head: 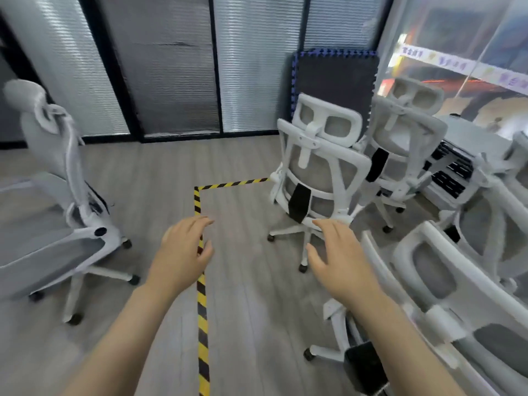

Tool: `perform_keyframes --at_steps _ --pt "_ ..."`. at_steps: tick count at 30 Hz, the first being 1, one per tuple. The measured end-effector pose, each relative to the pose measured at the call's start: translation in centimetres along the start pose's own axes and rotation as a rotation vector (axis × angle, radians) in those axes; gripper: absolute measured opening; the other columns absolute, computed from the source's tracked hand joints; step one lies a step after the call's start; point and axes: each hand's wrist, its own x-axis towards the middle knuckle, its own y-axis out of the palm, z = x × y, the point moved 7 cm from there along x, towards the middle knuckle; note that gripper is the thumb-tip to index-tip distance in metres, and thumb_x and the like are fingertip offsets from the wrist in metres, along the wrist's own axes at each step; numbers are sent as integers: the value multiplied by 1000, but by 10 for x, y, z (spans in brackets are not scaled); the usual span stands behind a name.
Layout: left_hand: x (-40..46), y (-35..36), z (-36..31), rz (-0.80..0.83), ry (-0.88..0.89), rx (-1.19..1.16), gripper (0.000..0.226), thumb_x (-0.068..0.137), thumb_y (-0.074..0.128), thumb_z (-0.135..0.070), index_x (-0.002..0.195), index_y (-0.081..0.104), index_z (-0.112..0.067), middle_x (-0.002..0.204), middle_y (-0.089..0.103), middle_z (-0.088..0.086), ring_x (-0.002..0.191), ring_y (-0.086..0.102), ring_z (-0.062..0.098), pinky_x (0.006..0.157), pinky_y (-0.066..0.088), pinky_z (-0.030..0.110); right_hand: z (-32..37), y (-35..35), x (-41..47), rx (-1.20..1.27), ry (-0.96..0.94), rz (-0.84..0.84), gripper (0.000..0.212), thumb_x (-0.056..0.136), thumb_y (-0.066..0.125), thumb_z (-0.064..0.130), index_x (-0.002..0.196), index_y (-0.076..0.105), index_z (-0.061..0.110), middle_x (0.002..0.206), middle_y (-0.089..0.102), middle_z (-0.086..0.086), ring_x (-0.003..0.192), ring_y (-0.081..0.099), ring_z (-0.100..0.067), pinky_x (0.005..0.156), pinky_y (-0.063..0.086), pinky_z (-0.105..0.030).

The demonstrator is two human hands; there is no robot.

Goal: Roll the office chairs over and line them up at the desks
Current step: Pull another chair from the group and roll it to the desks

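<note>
A grey wood-look floor point(245, 310) fills most of the view, backed by a wall of glass panels with closed blinds point(177, 67) in dark frames. A strip of yellow-and-black tape point(202, 304) runs up the floor between the person's arms, then turns a corner and leads right toward the chairs.

On the left stands a white office chair point(57, 224) with grey mesh, seen side-on and well apart from the others. To the right of the tape, a second white chair point(317, 172) shows its back and headrest to the camera, its wheeled base resting on the floor at the end of the tape. Just behind it, a third chair point(403, 138) faces the same way, close beside a pale table point(474, 138) at the right edge. A fourth chair point(445, 295) sits nearest the camera at lower right, blurred, and part of another chair back point(497, 212) shows beyond it. Dark foam mats point(337, 78) lean against the wall behind the chairs.

The left hand point(183, 252) reaches forward above the tape, fingers straight and loosely spread, its grip wide and empty. The right hand point(340, 258) reaches out in front of the second chair's base, fingers likewise relaxed and holding nothing, not touching any chair.
</note>
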Motion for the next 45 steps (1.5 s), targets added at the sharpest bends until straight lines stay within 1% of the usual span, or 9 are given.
perform_keyframes --at_steps 6,8,11,17,21,24,27,34,45 --pt "-47 -66 145 -36 -221 5 39 92 57 -21 131 55 -20 133 57 -6 125 50 17 106 34 36 113 91 43 95 -76 95 48 98 51 35 142 43 17 144 45 1 135 34 -17 114 27 -32" --pt "-66 -84 188 -42 -320 -8 40 92 52 -28 131 55 -22 133 56 -9 125 49 15 104 32 34 151 119 52 128 -112 143 48 99 48 37 143 41 19 145 44 1 136 34 -16 115 28 -34" --pt "-93 -107 245 -62 -406 -6 53 83 39 -43 128 57 -22 128 60 -6 121 52 18 99 37 37 206 158 67 148 -180 219 49 100 44 39 145 38 21 146 41 4 137 30 -12 114 24 -30" --pt "-131 -140 329 -149 -570 -38 55 80 39 -41 127 59 -20 128 61 -5 120 54 19 102 39 38 291 222 103 195 -289 343 46 101 44 36 144 38 21 144 42 5 136 29 -10 104 23 -21" --pt "-129 -147 373 -179 -638 -57 58 81 41 -43 128 58 -14 130 60 1 121 49 16 100 28 19 323 265 141 221 -312 396 46 101 43 38 144 37 23 147 40 6 138 25 -9 107 23 -25" --pt "-110 -150 407 -187 -727 -69 47 89 53 -31 133 55 -15 133 57 3 126 47 20 101 29 23 344 293 179 226 -341 409 46 101 43 39 144 38 24 146 42 7 138 27 -10 113 28 -33" --pt "-72 -152 442 -225 -738 -55 41 92 61 -16 133 55 -16 133 57 2 127 49 22 100 30 24 363 320 229 224 -356 424 47 101 43 39 144 37 24 146 42 7 138 27 -12 112 26 -32" --pt "53 -160 504 -269 -730 -47 44 96 55 -18 139 49 -21 141 49 -7 134 41 15 105 29 25 407 363 361 208 -417 436 49 100 44 38 145 36 21 146 42 5 139 30 -13 110 27 -30" --pt "222 -154 612 -271 -645 -134 44 96 56 -22 140 48 -20 140 52 -5 134 41 14 104 25 20 457 427 526 167 -432 421 49 101 46 37 146 37 20 147 42 4 139 32 -14 111 29 -31"
